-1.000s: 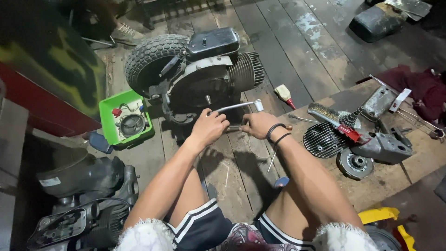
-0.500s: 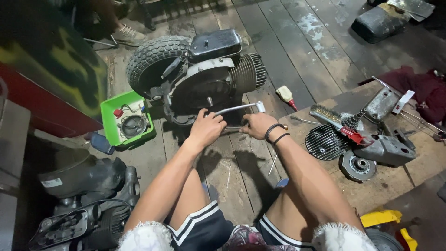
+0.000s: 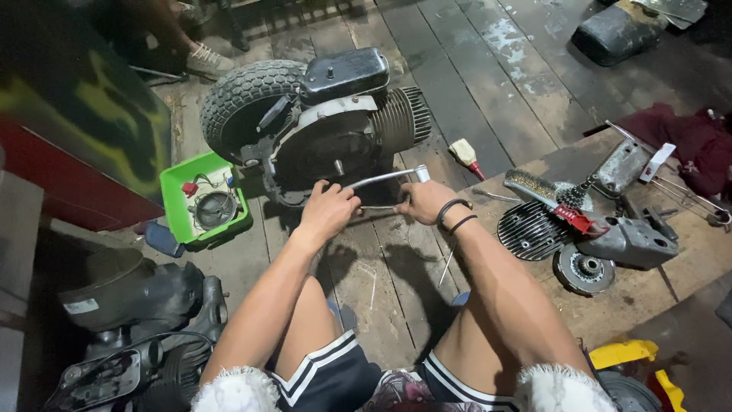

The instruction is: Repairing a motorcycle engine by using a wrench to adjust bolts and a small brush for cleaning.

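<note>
A scooter engine [image 3: 343, 122] with a small black tyre [image 3: 244, 99] on its left lies on the wooden floor in front of me. A bent chrome lever [image 3: 385, 178] sticks out from its near side. My left hand [image 3: 328, 210] grips the lever's lower end close to the engine. My right hand [image 3: 425, 201], with black bands on the wrist, closes around the lever's outer end. My knees and striped shorts fill the bottom of the view.
A green tray [image 3: 179, 200] with a round part and wires sits left of the engine. A wire brush [image 3: 537, 191], finned cylinder head [image 3: 530, 233], gear [image 3: 583, 268] and metal housing [image 3: 629, 240] lie on the right. Dark engine parts [image 3: 137, 305] crowd the bottom left.
Both hands stay on the chrome lever; they have shifted only slightly, and the lever sits at nearly the same angle.
</note>
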